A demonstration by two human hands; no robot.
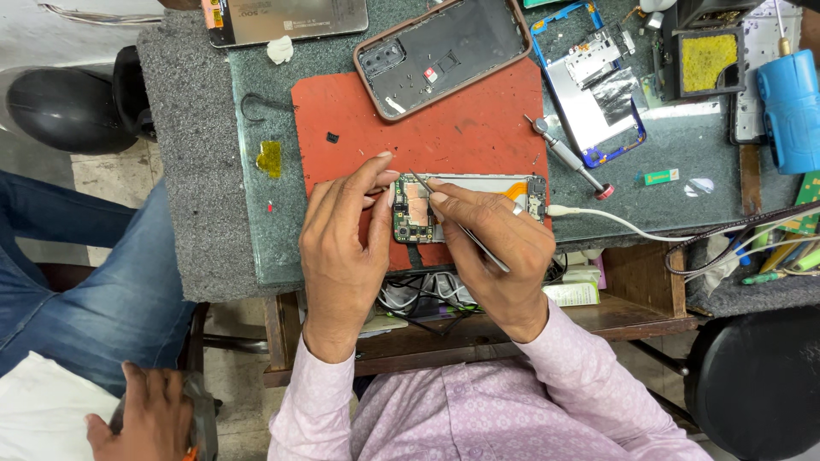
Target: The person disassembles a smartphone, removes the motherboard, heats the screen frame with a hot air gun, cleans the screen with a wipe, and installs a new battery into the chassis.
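Tweezers [457,224] in right hand [500,256] probe circuit board [416,213] beside screwdriver [568,158].

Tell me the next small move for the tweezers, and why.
Probably lower the tweezers onto the circuit board of the opened phone: the right hand holds their tips just above it, while the left hand steadies the phone's end.

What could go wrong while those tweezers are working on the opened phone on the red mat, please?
1. The tweezers in the right hand point at the green circuit board; a slip might scratch it or flick a part away.
2. The opened phone lies at the red mat's near edge, steadied only by the left hand; it could slide off.
3. The screwdriver and white cable lie loose close by and might be knocked.
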